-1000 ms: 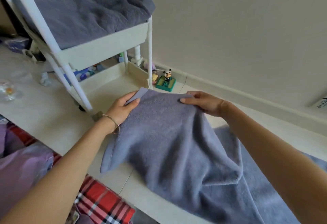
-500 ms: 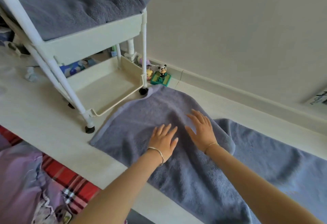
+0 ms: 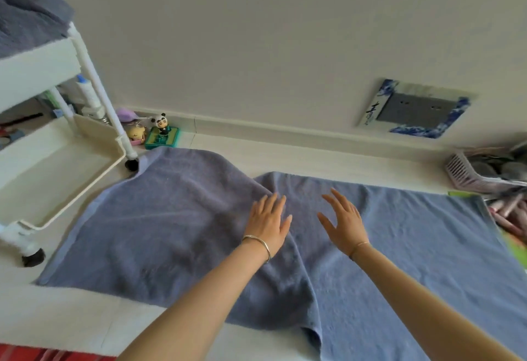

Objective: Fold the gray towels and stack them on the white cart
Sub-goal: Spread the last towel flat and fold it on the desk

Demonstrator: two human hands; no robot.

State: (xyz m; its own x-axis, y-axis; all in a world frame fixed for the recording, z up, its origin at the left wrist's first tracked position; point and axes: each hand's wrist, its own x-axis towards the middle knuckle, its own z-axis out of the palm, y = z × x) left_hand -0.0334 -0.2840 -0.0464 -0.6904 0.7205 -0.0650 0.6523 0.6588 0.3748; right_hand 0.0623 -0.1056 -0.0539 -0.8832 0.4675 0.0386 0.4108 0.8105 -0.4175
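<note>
One head-worn view looks forward and down, low over the floor (image 3: 74, 313).

A towel (image 3: 171, 232) lies spread on the floor (image 3: 71, 312), its left part lapping over its right part. The left hand (image 3: 268, 223) is on the upper layer's edge, with the right hand (image 3: 345, 220) just beside it over the lower layer. A cart (image 3: 85, 180) stands to the left, one wheel at the towel's far left corner. Another towel (image 3: 25, 18) lies on the cart's upper shelf. A panda figure (image 3: 162, 125) stands by the wall behind that corner. A basket (image 3: 462, 172) sits at far right.
</note>
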